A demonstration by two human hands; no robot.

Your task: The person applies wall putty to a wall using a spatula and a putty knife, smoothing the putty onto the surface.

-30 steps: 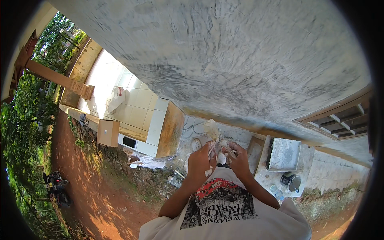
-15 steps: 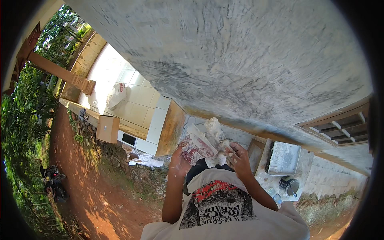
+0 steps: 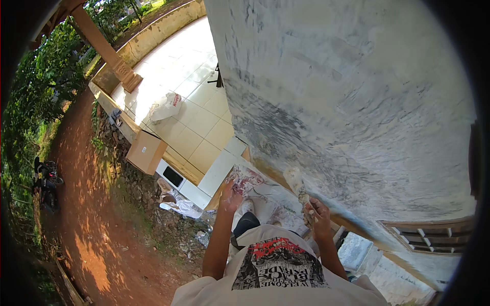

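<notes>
My right hand (image 3: 319, 218) is closed around the handle of a paint-caked whitish brush (image 3: 297, 182), whose tip lies against the foot of the rough grey-white wall (image 3: 347, 92). My left hand (image 3: 229, 199) grips the edge of a flat whitish sheet with red stains (image 3: 249, 178), held low in front of me just left of the brush. My feet and dark trousers (image 3: 246, 222) show below the sheet. What the sheet rests on I cannot tell.
Far below on the left lie a tiled terrace (image 3: 189, 102) with a white sack (image 3: 166, 106), a cardboard box (image 3: 147, 151), a stone pillar (image 3: 109, 51), a red dirt path (image 3: 97, 224) and a parked motorbike (image 3: 46, 181). A louvred window (image 3: 426, 237) sits at the right.
My hands, together in front of me before, have parted: the left went left with the stained sheet, the right carried the brush to the wall. The view swung toward the wall.
</notes>
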